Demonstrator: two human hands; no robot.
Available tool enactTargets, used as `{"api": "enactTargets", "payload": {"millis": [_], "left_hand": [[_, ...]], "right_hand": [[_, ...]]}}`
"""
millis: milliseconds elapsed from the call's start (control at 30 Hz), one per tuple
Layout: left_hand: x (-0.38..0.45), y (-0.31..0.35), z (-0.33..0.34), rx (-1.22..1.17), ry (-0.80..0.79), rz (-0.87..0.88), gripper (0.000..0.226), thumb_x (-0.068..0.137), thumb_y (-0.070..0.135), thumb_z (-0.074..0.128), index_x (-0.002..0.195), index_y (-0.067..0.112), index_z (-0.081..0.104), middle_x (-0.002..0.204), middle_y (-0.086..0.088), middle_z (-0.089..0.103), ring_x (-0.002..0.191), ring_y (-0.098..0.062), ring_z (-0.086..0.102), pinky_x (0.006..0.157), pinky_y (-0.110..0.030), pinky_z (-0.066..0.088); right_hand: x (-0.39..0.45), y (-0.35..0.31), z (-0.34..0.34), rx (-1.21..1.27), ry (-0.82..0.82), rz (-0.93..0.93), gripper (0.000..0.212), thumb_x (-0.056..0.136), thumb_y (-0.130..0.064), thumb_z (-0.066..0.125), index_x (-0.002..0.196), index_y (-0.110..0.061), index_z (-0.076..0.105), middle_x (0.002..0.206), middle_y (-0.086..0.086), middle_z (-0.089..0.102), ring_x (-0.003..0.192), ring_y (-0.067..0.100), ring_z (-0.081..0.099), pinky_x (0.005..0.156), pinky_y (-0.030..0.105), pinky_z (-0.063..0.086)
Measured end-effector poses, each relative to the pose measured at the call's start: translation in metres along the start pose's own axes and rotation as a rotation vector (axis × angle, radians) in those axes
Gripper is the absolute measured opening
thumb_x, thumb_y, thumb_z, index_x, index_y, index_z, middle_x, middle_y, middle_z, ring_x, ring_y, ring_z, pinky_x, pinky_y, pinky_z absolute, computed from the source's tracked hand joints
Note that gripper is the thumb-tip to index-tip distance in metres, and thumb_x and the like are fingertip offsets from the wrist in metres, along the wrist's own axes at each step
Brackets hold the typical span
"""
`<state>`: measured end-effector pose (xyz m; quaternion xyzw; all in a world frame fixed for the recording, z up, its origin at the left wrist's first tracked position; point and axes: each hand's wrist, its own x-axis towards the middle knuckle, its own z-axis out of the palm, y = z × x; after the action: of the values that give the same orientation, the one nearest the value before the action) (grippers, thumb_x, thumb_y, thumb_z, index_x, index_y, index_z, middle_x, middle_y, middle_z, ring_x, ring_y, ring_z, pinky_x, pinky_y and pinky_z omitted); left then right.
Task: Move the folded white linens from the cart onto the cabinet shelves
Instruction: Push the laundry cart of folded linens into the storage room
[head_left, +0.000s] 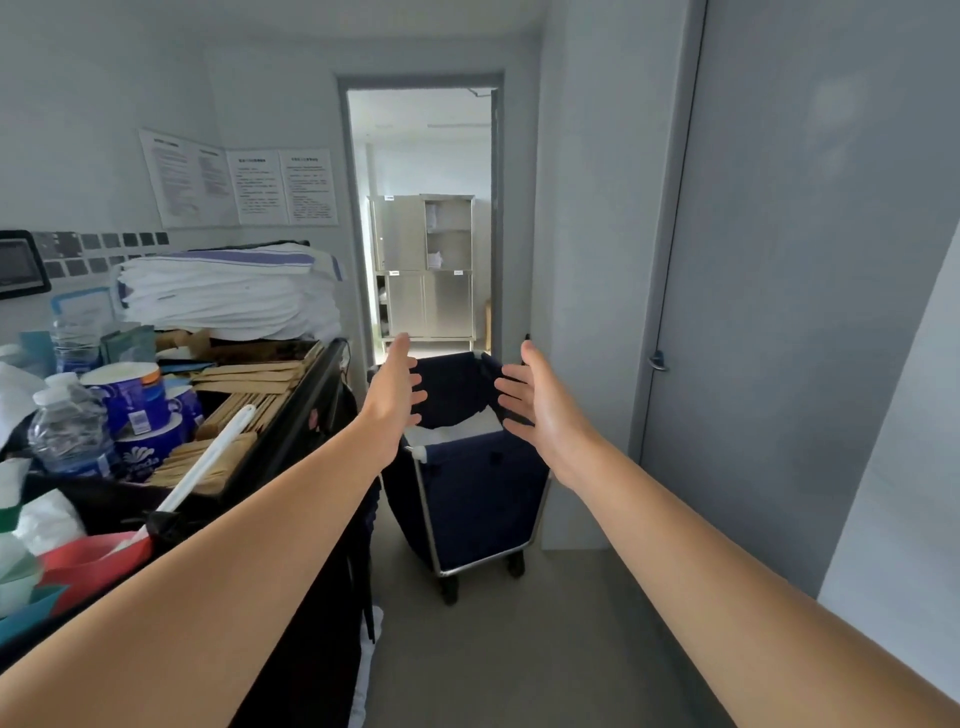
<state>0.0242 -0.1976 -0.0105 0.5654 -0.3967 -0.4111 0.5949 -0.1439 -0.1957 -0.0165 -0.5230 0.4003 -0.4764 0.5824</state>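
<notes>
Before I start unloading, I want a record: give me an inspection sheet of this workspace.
Surface: grey floor, bare ahead.
Job's things: white linens inside the dark laundry cart; steel cabinet beyond the doorway, one door open.
Clutter: service trolley with stacked towels, water bottles, paper rolls.
Hands: left hand and right hand open, fingers spread, holding nothing.
Cables: nothing seen.
Surroundings: closed grey door, wall notices.

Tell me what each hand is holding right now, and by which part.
Nothing is held. The left hand and right hand are both open, palms facing each other, stretched out in the air in front of the dark blue linen cart.
</notes>
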Motion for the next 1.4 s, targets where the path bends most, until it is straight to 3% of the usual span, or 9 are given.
{"api": "enactTargets", "payload": {"millis": [400, 700, 967, 1200, 1400], "left_hand": [[0.108, -0.013, 0.042, -0.014, -0.099, -0.039, 0.063, 0.102, 0.056, 0.035, 0.145, 0.012, 0.046, 0.14, -0.012, 0.054, 0.124, -0.029, 0.055, 0.109, -0.05, 0.041], [0.182, -0.026, 0.099, 0.058, -0.097, -0.024, 0.061, 0.103, 0.054, 0.034, 0.146, 0.011, 0.046, 0.142, -0.011, 0.053, 0.124, -0.029, 0.055, 0.108, -0.048, 0.042], [0.253, -0.019, 0.125, 0.084, 0.046, 0.022, 0.063, 0.103, 0.058, 0.03, 0.145, 0.013, 0.046, 0.139, -0.01, 0.054, 0.117, -0.025, 0.057, 0.107, -0.048, 0.044], [0.308, -0.037, 0.131, 0.115, 0.097, -0.038, 0.065, 0.103, 0.056, 0.032, 0.149, 0.012, 0.042, 0.142, -0.011, 0.052, 0.123, -0.029, 0.055, 0.11, -0.05, 0.04], [0.372, -0.061, 0.135, 0.112, 0.072, -0.031, 0.06, 0.104, 0.055, 0.032, 0.145, 0.014, 0.045, 0.138, -0.01, 0.055, 0.119, -0.027, 0.057, 0.108, -0.049, 0.043]], "right_hand": [[0.093, 0.001, -0.022, -0.029, 0.092, -0.021, 0.065, 0.101, -0.059, 0.031, 0.15, -0.017, 0.041, 0.148, 0.006, 0.05, 0.135, 0.022, 0.047, 0.116, 0.045, 0.035], [0.18, 0.013, -0.067, 0.007, 0.079, -0.009, 0.063, 0.1, -0.06, 0.033, 0.145, -0.018, 0.047, 0.142, 0.005, 0.055, 0.13, 0.02, 0.051, 0.11, 0.04, 0.042], [0.276, 0.013, -0.104, 0.073, 0.022, -0.051, 0.064, 0.102, -0.059, 0.028, 0.141, -0.015, 0.051, 0.138, 0.006, 0.059, 0.127, 0.02, 0.054, 0.11, 0.043, 0.042], [0.34, 0.042, -0.106, 0.118, -0.056, 0.049, 0.059, 0.104, -0.052, 0.032, 0.144, -0.011, 0.048, 0.14, 0.011, 0.056, 0.129, 0.024, 0.053, 0.101, 0.037, 0.044], [0.415, 0.062, -0.096, 0.093, -0.005, 0.07, 0.059, 0.102, -0.056, 0.036, 0.138, -0.014, 0.054, 0.132, 0.006, 0.062, 0.115, 0.017, 0.059, 0.1, 0.037, 0.048]]}}
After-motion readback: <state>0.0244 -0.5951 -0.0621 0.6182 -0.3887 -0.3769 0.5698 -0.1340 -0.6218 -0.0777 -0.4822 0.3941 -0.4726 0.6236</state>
